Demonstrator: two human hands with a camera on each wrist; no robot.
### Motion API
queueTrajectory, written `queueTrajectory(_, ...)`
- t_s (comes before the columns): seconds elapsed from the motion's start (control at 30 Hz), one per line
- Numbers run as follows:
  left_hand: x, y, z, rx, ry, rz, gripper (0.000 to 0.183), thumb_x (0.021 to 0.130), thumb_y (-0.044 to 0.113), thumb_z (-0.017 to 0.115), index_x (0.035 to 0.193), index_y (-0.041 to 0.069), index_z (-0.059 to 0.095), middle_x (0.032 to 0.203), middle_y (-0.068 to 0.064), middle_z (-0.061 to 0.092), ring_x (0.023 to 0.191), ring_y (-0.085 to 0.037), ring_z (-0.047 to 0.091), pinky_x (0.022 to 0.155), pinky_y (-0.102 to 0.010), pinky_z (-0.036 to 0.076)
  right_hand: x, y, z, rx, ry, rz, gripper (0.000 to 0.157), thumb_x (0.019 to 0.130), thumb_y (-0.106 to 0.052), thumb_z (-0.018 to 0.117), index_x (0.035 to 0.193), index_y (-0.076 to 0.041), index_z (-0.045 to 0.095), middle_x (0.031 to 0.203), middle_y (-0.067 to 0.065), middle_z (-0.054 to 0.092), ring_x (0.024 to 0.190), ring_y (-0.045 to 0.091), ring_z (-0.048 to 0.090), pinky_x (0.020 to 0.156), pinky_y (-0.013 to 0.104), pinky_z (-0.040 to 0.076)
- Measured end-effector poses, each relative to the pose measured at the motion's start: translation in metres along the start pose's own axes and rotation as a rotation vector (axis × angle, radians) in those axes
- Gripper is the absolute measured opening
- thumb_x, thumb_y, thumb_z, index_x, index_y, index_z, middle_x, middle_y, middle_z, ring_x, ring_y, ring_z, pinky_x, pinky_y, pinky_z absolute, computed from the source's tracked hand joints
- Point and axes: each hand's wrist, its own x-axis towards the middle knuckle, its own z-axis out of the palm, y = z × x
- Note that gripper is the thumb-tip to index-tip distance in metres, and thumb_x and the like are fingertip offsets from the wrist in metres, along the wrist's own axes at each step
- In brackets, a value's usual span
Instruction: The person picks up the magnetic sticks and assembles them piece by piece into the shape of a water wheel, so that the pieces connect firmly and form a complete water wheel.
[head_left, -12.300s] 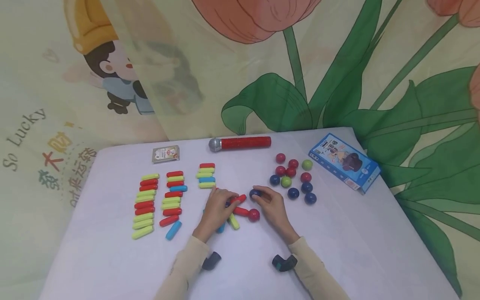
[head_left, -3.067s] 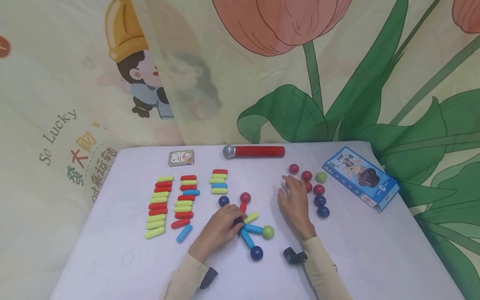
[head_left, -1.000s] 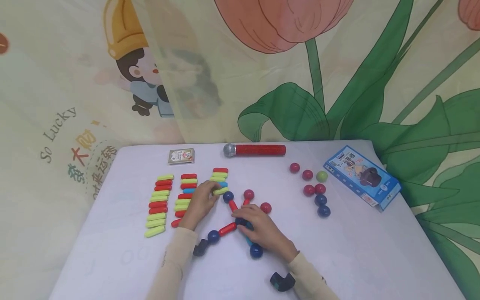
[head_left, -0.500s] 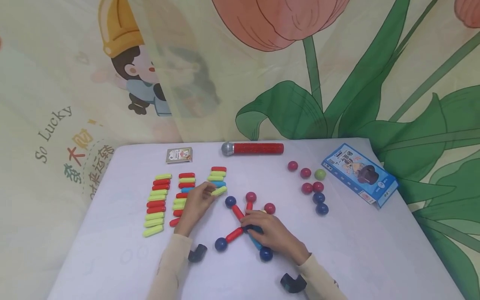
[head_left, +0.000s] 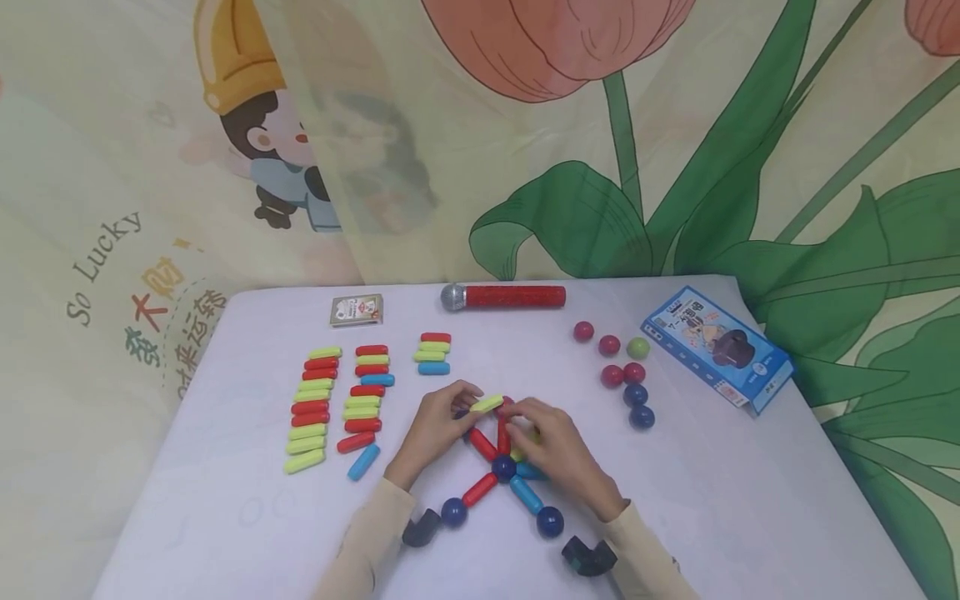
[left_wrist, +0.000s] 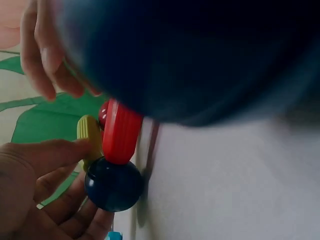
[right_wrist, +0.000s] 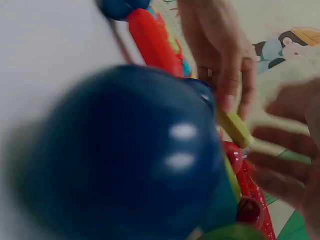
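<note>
My left hand (head_left: pixel 435 425) pinches a yellow-green magnetic rod (head_left: pixel 487 403) between thumb and fingers, above the far side of a star of rods and balls. A dark blue ball (head_left: pixel 503 467) forms the star's hub, with red, blue and yellow-green rods around it. In the left wrist view, a blue outer ball (left_wrist: pixel 114 185) sits by the left fingers, joined to a red rod (left_wrist: pixel 121 134). My right hand (head_left: pixel 562 450) is over the star's right side, its fingers loosely extended near the held rod's free end and a red ball (head_left: pixel 506 406), partly hidden.
Loose rods lie in columns at the left, including a blue rod (head_left: pixel 363 462). Several loose balls, one of them green (head_left: pixel 638 347), lie at the right beside a blue box (head_left: pixel 716 348). A red microphone (head_left: pixel 513 297) and a small card box (head_left: pixel 357 310) lie at the back.
My left hand has lifted the yellow-green rod from the third column and carried it right, over the star. My right hand has left the hub and moved towards the held rod. The star has shifted nearer.
</note>
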Motion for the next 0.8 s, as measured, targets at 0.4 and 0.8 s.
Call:
queueTrajectory(0.4, -0.005, 0.002, 0.001, 0.115, 0.004, -0.043, 0.031, 0.083, 0.016, 0.074, 0.112, 0.008, 0.065, 0.097, -0.002, 0.065, 0.090, -0.017, 0.059, 0.085, -0.035, 0.054, 0.039, 0.005, 0.011, -0.111, -0.037, 0.174, 0.064, 0.084, -0.017, 0.074, 0.141, -0.016, 0.045, 0.104, 0.002, 0.062, 0.080, 0.012, 0.054, 0.067, 0.020, 0.052)
queueTrajectory(0.8, -0.008, -0.002, 0.004, 0.167, -0.025, -0.010, 0.031, 0.084, 0.017, 0.073, 0.113, 0.012, 0.066, 0.106, -0.001, 0.064, 0.101, -0.019, 0.059, 0.092, -0.039, 0.051, 0.034, 0.016, 0.008, 0.012, -0.031, 0.159, 0.056, 0.087, -0.011, 0.070, 0.138, -0.016, 0.048, 0.115, 0.006, 0.063, 0.103, 0.024, 0.065, 0.087, 0.038, 0.055)
